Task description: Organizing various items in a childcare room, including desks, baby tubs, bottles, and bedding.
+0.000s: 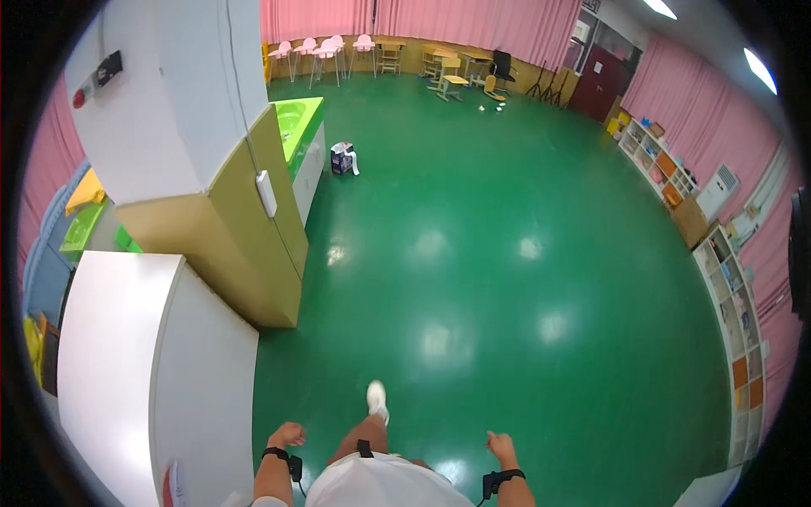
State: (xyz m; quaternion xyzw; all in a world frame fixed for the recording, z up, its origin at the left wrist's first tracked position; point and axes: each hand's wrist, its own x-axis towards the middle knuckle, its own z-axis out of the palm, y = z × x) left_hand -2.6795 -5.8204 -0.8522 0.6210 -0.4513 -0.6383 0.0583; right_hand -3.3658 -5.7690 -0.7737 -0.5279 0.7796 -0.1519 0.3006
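My left hand (291,434) hangs at my side with its fingers loosely curled in. Nothing shows in it, and it touches nothing. The nearest thing to it is a white cabinet (207,380) on the left. My right hand (501,449) is held out on the other side over the green floor (591,355), curled into a loose fist with one fingertip poking out. It too holds nothing I can see. Each wrist wears a black strap with a small device. Between the hands, one of my legs with a white shoe (378,400) is stepping forward.
A pillar (253,211) with olive lower panels stands ahead left, beside a lime-green sink counter (297,118). A dark box with white cloth or paper (344,159) sits by it. Pink highchairs (327,51) and wooden desks (448,78) line the back; low shelves (733,313) run along the right.
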